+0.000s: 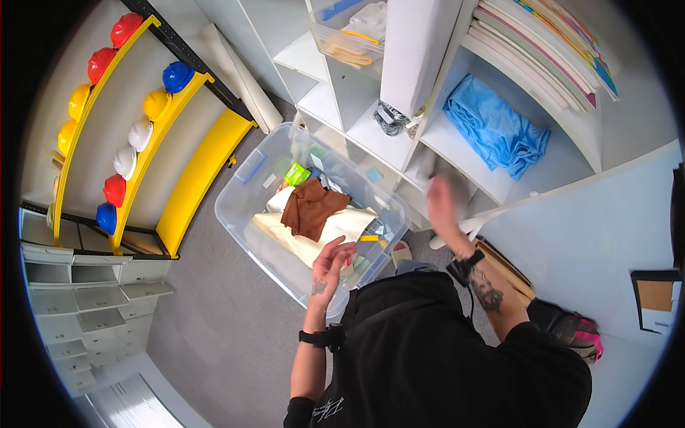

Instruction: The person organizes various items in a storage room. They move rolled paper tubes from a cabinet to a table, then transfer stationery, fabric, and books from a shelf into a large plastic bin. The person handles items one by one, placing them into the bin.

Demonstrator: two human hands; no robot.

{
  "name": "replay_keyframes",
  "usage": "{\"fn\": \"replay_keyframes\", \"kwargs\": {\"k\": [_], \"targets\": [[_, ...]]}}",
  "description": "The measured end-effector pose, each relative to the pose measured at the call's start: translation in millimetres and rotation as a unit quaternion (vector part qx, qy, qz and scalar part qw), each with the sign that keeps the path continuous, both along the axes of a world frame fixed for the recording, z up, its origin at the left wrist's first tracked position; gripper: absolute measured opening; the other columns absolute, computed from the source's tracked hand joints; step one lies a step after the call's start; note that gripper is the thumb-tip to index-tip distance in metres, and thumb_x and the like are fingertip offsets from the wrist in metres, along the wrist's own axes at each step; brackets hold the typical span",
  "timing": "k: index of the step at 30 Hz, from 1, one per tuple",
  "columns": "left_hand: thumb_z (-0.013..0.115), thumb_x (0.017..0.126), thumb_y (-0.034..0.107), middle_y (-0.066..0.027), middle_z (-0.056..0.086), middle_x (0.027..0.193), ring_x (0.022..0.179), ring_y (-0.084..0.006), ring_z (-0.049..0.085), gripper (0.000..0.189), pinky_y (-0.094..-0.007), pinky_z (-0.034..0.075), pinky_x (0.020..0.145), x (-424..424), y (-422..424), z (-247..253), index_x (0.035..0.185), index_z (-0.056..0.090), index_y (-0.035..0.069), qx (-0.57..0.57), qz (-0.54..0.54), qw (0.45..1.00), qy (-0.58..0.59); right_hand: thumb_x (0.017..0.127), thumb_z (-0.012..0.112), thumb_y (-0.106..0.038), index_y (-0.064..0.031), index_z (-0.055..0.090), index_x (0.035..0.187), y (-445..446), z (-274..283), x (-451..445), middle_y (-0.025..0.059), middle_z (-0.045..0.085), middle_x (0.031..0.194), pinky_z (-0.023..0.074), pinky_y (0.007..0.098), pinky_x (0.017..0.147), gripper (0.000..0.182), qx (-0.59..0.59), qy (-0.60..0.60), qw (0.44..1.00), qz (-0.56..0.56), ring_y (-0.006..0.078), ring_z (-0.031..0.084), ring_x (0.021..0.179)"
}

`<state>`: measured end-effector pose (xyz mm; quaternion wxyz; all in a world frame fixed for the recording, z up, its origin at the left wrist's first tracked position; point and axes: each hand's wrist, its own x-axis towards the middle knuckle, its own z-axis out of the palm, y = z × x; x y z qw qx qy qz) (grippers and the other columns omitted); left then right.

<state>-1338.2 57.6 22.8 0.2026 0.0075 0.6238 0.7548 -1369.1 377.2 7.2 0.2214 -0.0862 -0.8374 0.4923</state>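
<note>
My left hand point(333, 259) hovers over the near edge of a clear plastic storage bin point(249, 254), fingers loosely bent and apart, with nothing visible in it. In the bin, a crumpled brown cloth point(314, 207) lies on a cream sheet of fabric or paper point(348, 224), beside a bright green packet point(296, 175) and a small yellow item point(369, 238). My right hand point(443, 206), blurred by motion, is beside the lower opening of the white shelving. A greyish blur lies at its fingers; whether it holds something cannot be told.
White shelving point(374, 136) holds a folded blue cloth point(495, 125), stacked papers or boards point(535, 59) and a clear box with gloves point(350, 40). Hard hats point(140, 134) line yellow shelves point(200, 182) at left. A pale roll point(241, 80) leans behind the bin. A backpack point(578, 337) rests at right.
</note>
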Motion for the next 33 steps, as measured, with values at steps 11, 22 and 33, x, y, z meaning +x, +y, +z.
{"fn": "replay_keyframes", "kwargs": {"k": [11,22,33], "targets": [[0.058,0.095,0.004,-0.0107,0.065,0.117,0.106,-0.0168,0.064,0.049,-0.0298,0.049,0.095,4,-5,3,0.142,0.044,0.000,-0.216,-0.070,0.974,-0.027,0.099,0.048,-0.002,-0.0016,0.061,0.109,-105,128,5,0.0045,0.065,0.089,0.0475,0.0276,0.067,0.016,-0.135,-0.053,0.935,0.322,0.0089,0.058,0.076],[0.062,0.087,0.006,-0.0164,0.067,0.081,0.069,-0.0241,0.064,0.028,-0.0336,0.050,0.061,27,-27,2,0.114,0.062,0.000,-0.282,0.031,0.941,0.184,0.095,0.052,-0.002,0.0004,0.064,0.106,-131,125,-4,0.0020,0.065,0.090,0.0459,0.0235,0.073,0.016,-0.180,-0.100,0.884,0.419,0.0051,0.054,0.079],[0.063,0.084,0.004,-0.0209,0.053,0.120,0.110,-0.0396,0.056,0.053,-0.0462,0.047,0.093,8,-94,3,0.136,0.050,0.002,-0.482,0.186,0.821,0.244,0.087,0.059,-0.006,-0.0022,0.054,0.126,-106,21,-58,0.0215,0.057,0.121,0.0488,0.0458,0.092,0.040,0.137,-0.029,0.971,0.194,0.0399,0.057,0.109]]}}
